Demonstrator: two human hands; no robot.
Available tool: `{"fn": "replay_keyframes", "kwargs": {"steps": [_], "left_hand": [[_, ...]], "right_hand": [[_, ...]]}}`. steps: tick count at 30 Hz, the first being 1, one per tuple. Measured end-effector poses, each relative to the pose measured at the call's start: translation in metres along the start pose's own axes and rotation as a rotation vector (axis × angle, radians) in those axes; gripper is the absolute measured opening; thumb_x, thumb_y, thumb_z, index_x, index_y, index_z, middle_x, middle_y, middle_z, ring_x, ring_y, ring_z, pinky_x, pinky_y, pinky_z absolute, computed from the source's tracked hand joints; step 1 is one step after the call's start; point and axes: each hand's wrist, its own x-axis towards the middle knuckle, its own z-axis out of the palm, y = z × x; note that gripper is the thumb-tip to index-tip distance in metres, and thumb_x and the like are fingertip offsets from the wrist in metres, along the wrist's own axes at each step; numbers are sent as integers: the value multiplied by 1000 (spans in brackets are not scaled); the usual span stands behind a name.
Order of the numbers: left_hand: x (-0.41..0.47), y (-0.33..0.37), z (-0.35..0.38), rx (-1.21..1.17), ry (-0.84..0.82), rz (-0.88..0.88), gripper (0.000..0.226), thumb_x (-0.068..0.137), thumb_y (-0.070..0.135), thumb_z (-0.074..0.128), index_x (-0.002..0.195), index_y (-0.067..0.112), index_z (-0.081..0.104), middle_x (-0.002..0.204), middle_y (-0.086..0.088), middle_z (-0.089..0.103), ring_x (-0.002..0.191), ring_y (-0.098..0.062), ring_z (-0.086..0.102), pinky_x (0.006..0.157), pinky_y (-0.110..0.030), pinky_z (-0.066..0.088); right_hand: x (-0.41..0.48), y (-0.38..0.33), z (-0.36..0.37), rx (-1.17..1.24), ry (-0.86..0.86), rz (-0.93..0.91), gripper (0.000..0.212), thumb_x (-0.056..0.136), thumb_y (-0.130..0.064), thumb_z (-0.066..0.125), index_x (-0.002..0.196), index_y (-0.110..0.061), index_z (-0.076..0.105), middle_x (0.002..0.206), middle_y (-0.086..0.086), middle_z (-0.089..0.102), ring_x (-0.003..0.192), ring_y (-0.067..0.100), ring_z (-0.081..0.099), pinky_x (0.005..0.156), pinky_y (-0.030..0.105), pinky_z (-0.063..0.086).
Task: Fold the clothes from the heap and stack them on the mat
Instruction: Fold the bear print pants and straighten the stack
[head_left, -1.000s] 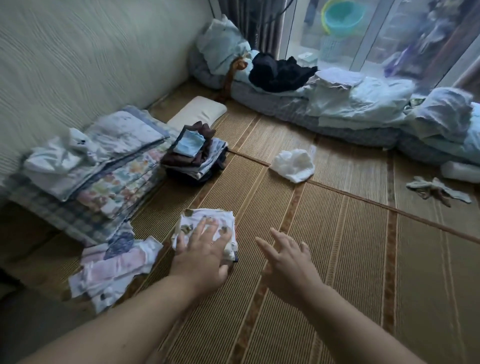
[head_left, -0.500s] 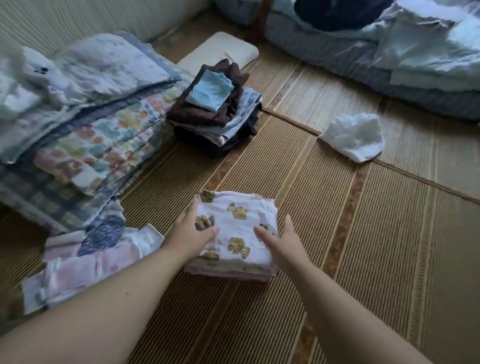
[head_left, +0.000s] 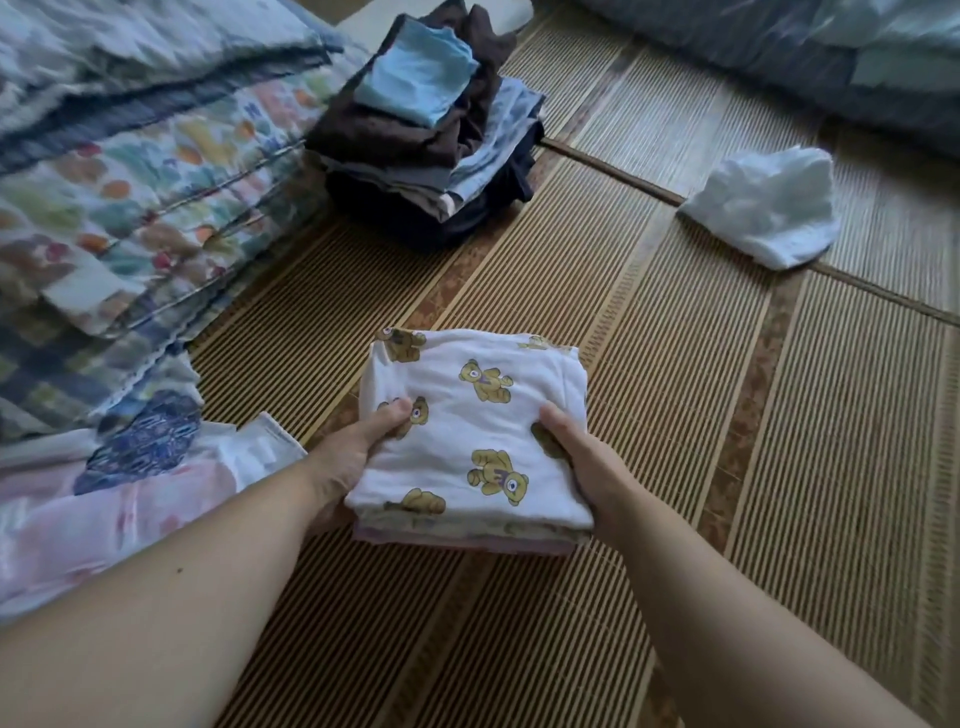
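A woven mat (head_left: 675, 415) of straw-coloured ribs with brown patterned bands covers the floor across nearly the whole view. Along the left lies a thick pile of folded quilts (head_left: 145, 171), floral over checked, and blue-grey bedding (head_left: 779, 67) fills the top right corner. At the lower left, touching the quilts, pale pink and white cloths (head_left: 104, 493) spread flat on the mat, one with a dark blue patch. Just beside the quilts at the top centre stands a stack of folded clothes (head_left: 426, 145), mostly dark brown and navy. In the middle, near the person, is the bear-print bundle (head_left: 467, 426), white with yellow bears, folded square over yellowish and lilac layers showing at its near edge; whether it rests on the mat or is raised off it cannot be told. A crumpled white cloth (head_left: 763, 208) lies well apart to the right. The left hand (head_left: 348, 457) grips the bundle's left edge, thumb on top, fingers tucked out of sight beneath. The right hand (head_left: 582, 462) grips the right edge likewise. A small light blue piece (head_left: 415, 78) tops the dark stack.
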Motion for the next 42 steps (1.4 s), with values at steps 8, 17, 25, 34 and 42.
{"fn": "replay_keyframes", "kwargs": {"steps": [8, 17, 25, 34, 42], "left_hand": [[-9, -10, 11, -65, 0, 28, 40, 77, 34, 71, 106, 6, 70, 114, -23, 67, 103, -39, 65, 87, -51, 55], [-67, -25, 100, -199, -246, 27, 61, 89, 54, 46, 123, 7, 63, 124, -22, 62, 112, -41, 61, 81, -50, 56], [-207, -65, 245, -80, -488, 30, 55, 96, 55, 34, 116, 17, 68, 121, -19, 65, 106, -36, 65, 73, -41, 57], [-364, -207, 434, 146, -691, -67, 63, 93, 48, 39, 133, 0, 49, 124, -29, 59, 108, -45, 61, 75, -46, 57], [-465, -374, 575, 266, -726, -111, 72, 75, 28, 67, 139, 12, 41, 132, -29, 53, 115, -50, 54, 92, -62, 47]], "right_hand": [[-19, 6, 1, 143, -31, -115, 68, 71, -47, 73, 126, -11, 56, 118, 20, 66, 107, 39, 64, 92, 54, 51], [-141, -7, -40, 193, 154, -177, 61, 79, -56, 56, 119, -10, 60, 108, 17, 71, 95, 33, 70, 65, 39, 58], [-362, -3, -112, 336, 163, -204, 71, 85, -55, 56, 138, -9, 47, 137, 21, 52, 126, 41, 49, 108, 59, 32], [-622, 106, -242, 484, 119, -376, 86, 64, -57, 79, 133, -11, 55, 138, 21, 52, 124, 42, 50, 96, 57, 46], [-789, 220, -394, 545, 307, -369, 86, 62, -39, 86, 133, -4, 52, 130, 26, 56, 114, 45, 57, 90, 56, 51]]}}
